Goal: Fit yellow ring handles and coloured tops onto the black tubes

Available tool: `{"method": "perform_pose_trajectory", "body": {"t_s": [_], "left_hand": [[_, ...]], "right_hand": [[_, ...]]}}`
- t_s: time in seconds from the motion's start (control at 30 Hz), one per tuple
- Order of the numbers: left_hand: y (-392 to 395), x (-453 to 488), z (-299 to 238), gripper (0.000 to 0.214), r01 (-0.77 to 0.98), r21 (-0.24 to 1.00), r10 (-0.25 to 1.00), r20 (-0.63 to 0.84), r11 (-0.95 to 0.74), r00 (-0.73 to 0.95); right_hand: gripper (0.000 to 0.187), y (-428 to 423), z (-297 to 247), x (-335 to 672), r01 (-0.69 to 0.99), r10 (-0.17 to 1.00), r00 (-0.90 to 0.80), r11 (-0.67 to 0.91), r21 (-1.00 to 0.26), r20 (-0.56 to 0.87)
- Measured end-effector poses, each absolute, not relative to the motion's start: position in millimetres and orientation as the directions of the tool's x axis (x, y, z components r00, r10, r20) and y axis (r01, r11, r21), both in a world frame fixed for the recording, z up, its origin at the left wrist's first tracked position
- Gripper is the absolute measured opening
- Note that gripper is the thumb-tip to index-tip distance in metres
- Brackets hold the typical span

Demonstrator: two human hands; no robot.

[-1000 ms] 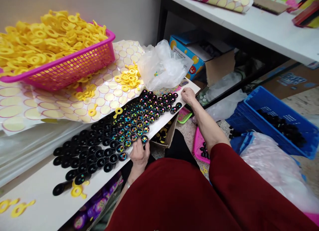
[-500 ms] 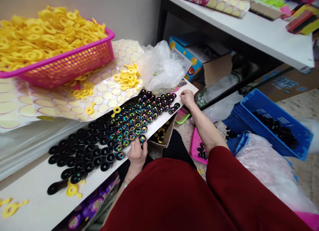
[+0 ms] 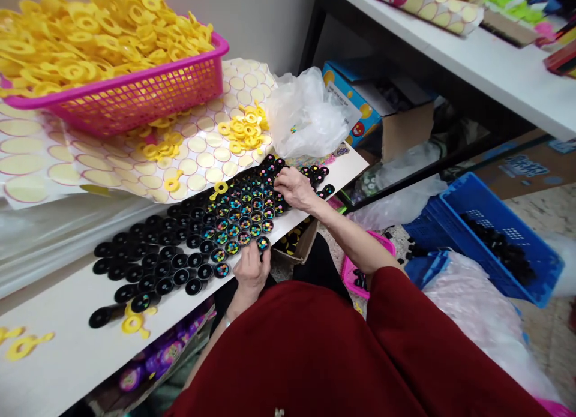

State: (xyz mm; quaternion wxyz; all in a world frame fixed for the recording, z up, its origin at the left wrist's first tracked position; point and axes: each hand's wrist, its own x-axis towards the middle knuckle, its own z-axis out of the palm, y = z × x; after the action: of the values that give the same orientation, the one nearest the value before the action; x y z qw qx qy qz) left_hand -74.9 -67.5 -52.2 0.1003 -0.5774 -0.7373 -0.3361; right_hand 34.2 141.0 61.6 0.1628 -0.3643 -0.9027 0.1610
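Rows of small black cups stand packed together on a white tabletop. Many hold coloured beads, while the dark cups further left show no beads. My left hand is at the near edge, with its thumb and fingers closed on a black cup of beads. My right hand reaches over the filled cups at the far end. Its fingers are bent together and pointing down; what they hold, if anything, is hidden. A yellow ring-shaped piece lies at the back of the cups.
A pink basket heaped with yellow ring pieces stands on a printed sheet at back left. A crumpled clear bag lies behind the cups. Blue crates and a pink tray are on the floor at right.
My right hand has moved left from the table's far end to above the bead-filled cups. My left hand stays at the same cup. The view has shifted slightly.
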Motion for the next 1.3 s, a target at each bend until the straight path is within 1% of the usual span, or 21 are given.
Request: {"method": "perform_pose_trajectory", "body": {"t_s": [0.13, 0.27, 0.33, 0.43, 0.53, 0.73, 0.83, 0.93, 1.07, 1.13, 1.23, 1.3], "left_hand": [[-69, -71, -46, 0.037, 0.936, 0.338, 0.769, 0.573, 0.095, -0.284], [-69, -69, -41, 0.034, 0.959, 0.266, 0.731, 0.634, 0.099, -0.251], [-69, -69, -41, 0.034, 0.957, 0.272, 0.733, 0.63, 0.099, -0.255], [-70, -69, -43, 0.036, 0.944, 0.314, 0.77, 0.574, 0.105, -0.277], [-71, -70, -45, 0.037, 0.939, 0.326, 0.784, 0.554, 0.108, -0.282], [-71, -71, -47, 0.036, 0.949, 0.299, 0.766, 0.586, 0.099, -0.264], [-69, -73, -52, 0.037, 0.941, 0.324, 0.78, 0.563, 0.097, -0.274], [-68, -75, -56, 0.038, 0.934, 0.348, 0.779, 0.563, 0.079, -0.275], [-67, -76, -59, 0.037, 0.942, 0.33, 0.743, 0.616, 0.06, -0.262], [-66, -76, -58, 0.037, 0.945, 0.322, 0.743, 0.618, 0.057, -0.256], [-66, -76, -55, 0.037, 0.955, 0.289, 0.743, 0.624, 0.071, -0.244], [-66, -75, -52, 0.036, 0.961, 0.263, 0.735, 0.636, 0.08, -0.235]], "right_hand": [[0.02, 137, 59, 17, 0.659, 0.71, -0.698, 0.689, -0.301, 0.098], [0.018, 140, 58, 12, 0.681, 0.709, -0.703, 0.692, -0.239, 0.054], [0.018, 141, 58, 10, 0.686, 0.708, -0.706, 0.695, -0.218, 0.036], [0.018, 141, 57, 8, 0.692, 0.707, -0.708, 0.696, -0.19, 0.009], [0.019, 141, 55, 8, 0.691, 0.705, -0.709, 0.698, -0.188, 0.013], [0.02, 143, 50, 11, 0.693, 0.713, -0.7, 0.688, -0.218, 0.026], [0.02, 142, 53, 12, 0.692, 0.711, -0.703, 0.689, -0.215, 0.018], [0.02, 140, 57, 12, 0.688, 0.702, -0.712, 0.7, -0.191, 0.011], [0.02, 138, 57, 11, 0.667, 0.675, -0.737, 0.733, -0.136, 0.025], [0.02, 138, 56, 10, 0.654, 0.662, -0.749, 0.746, -0.128, 0.03], [0.021, 138, 56, 9, 0.644, 0.654, -0.756, 0.75, -0.15, 0.028], [0.02, 139, 58, 11, 0.643, 0.66, -0.751, 0.74, -0.197, 0.026]]}}
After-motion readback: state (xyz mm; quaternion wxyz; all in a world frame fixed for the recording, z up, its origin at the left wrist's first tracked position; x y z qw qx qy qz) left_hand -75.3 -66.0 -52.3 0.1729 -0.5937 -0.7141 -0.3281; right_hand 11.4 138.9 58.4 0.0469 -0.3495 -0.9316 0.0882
